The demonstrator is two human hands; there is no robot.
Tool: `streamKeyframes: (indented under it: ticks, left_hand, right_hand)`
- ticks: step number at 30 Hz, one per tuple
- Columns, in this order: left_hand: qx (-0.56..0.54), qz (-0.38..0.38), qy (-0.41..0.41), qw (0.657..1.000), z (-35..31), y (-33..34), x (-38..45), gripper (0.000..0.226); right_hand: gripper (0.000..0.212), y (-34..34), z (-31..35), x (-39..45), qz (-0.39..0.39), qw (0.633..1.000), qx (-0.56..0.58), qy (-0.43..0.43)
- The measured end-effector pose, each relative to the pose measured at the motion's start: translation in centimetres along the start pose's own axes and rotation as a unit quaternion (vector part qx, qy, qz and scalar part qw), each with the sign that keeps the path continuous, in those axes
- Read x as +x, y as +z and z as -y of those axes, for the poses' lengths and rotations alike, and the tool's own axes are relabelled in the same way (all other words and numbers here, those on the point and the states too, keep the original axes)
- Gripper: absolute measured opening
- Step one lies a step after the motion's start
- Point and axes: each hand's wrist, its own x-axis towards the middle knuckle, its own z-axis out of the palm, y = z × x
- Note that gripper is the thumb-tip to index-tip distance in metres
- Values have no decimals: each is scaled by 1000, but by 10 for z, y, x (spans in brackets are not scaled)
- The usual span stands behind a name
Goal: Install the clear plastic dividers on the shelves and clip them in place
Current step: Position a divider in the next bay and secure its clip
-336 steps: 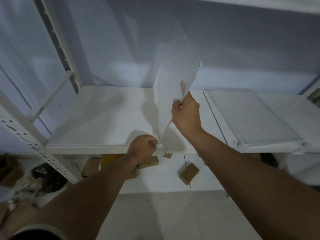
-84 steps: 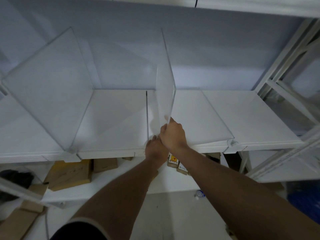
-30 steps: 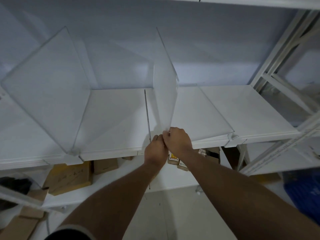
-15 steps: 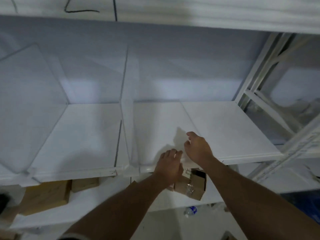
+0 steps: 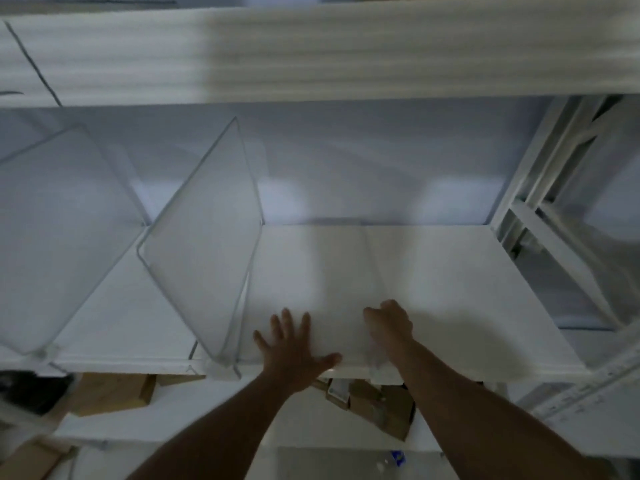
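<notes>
At the shelf's [image 5: 450, 271] far left, one clear divider [image 5: 52, 237] stands upright, clipped at the front edge. Just right of it a second divider [image 5: 204, 244] stands in its clip [image 5: 223, 370]. The left hand [image 5: 294, 351] lies flat on the shelf near the front edge, fingers spread wide, holding nothing. The right hand [image 5: 389, 322] is curled over a flat-lying divider [image 5: 374, 271]; whether its grip holds it, I cannot tell.

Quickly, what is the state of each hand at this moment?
Left hand: open, fingers spread, palm flat on the shelf, holding nothing.
Right hand: fingers curled near the shelf's front edge; whether it holds anything cannot be told.
</notes>
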Motion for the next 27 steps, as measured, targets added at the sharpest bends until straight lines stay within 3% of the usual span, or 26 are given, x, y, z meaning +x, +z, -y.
streamKeyframes:
  ticks: [4, 10, 14, 18, 20, 23, 27]
  left_hand:
    - [0, -13, -2, 1000, -1, 3, -2, 113]
    - [12, -45, 39, 998, 4, 2, -8, 103]
    - [35, -73, 111, 990, 12, 5, -8, 79]
    - [-12, -98, 88, 991, -4, 2, -8, 68]
    - [-52, -93, 77, 991, -17, 2, -6, 58]
    - [-104, -109, 89, 985, -27, -2, -4, 57]
    - [-208, -118, 113, 964, -36, -6, -5, 59]
  right_hand:
    - [20, -11, 6, 14, 35, 987, 143, 68]
    - [5, -8, -4, 27, 45, 989, 122, 64]
    - [11, -27, -9, 28, -25, 992, 119, 35]
    - [24, -68, -9, 23, -35, 982, 187, 12]
    - [18, -88, 2, 13, 11, 957, 289, -30]
    - [11, -103, 15, -12, 110, 869, 476, -78]
    - [24, -89, 23, -43, 176, 769, 605, -106]
